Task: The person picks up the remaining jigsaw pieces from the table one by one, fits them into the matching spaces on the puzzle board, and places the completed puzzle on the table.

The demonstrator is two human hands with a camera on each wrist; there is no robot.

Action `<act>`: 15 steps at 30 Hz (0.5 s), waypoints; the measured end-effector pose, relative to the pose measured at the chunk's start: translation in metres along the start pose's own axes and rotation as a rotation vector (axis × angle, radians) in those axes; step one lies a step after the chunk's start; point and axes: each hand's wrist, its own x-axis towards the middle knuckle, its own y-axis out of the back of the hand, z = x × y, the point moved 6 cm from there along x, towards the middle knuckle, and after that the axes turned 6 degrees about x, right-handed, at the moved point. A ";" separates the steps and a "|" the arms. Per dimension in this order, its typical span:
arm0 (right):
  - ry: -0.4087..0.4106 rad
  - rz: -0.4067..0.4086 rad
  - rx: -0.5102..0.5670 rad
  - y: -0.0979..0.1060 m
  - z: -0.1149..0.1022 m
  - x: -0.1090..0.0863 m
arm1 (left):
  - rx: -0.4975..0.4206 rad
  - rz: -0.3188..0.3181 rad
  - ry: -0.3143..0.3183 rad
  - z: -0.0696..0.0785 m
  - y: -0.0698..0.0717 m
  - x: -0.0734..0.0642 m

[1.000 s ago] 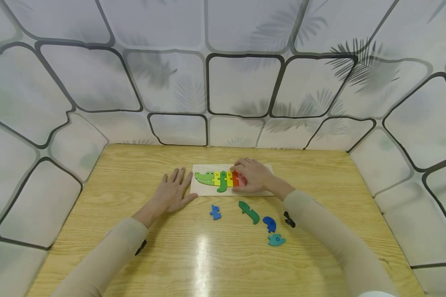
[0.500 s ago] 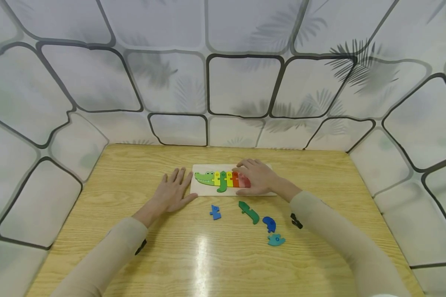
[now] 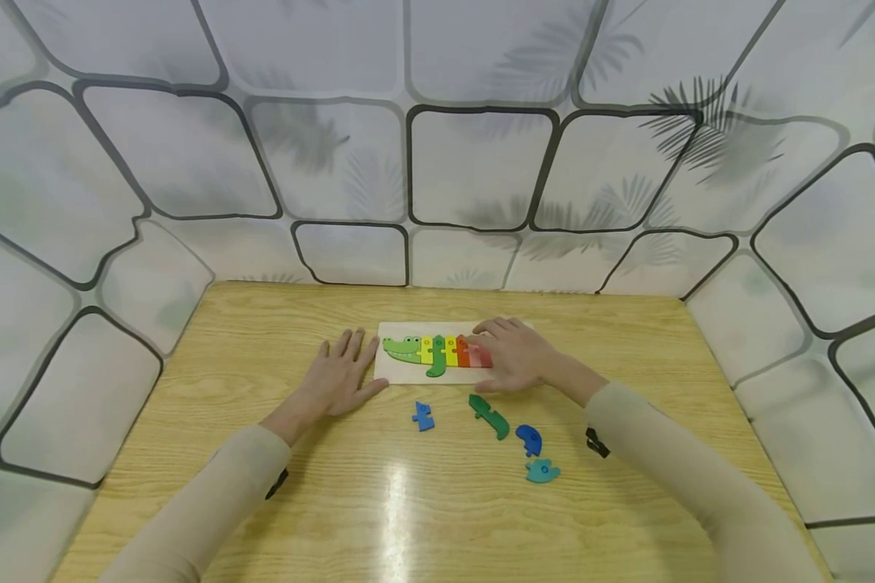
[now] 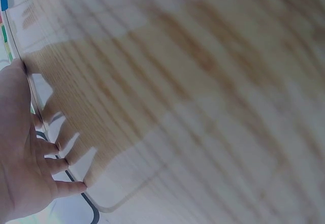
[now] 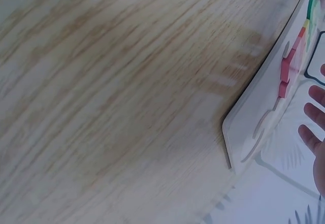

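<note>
A pale wooden puzzle board [image 3: 401,376] lies on the table with a crocodile's head [image 3: 403,349] at its left. Green, yellow, orange and red body pieces follow, ending in a pink-red piece [image 3: 485,357]. My left hand [image 3: 338,378] rests flat on the table with spread fingers, thumb and fingertips right at the board's left edge. Over the board's right part, my right hand [image 3: 514,356] hovers with loosely spread fingers, holding nothing. It hides the tail end in the head view; the right wrist view shows bare recesses beyond the pink piece [image 5: 287,69].
In front of the board lie loose pieces: a blue one [image 3: 424,416], a dark green leg [image 3: 489,417], a dark blue curved one [image 3: 530,440] and a teal one [image 3: 543,471]. Patterned white walls [image 3: 452,259] enclose the table [image 3: 321,502] at the back and sides.
My right hand has drawn back to the right and slightly nearer, uncovering more of the pink-red pieces. My left hand and the loose pieces have stayed in place.
</note>
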 end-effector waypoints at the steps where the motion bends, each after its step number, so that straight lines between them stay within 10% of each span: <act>1: 0.003 0.003 0.003 0.000 0.000 -0.001 | -0.001 -0.001 0.000 0.000 0.000 0.000; 15: 0.129 0.101 0.034 0.004 -0.001 -0.021 | 0.002 -0.006 0.001 0.000 0.001 0.000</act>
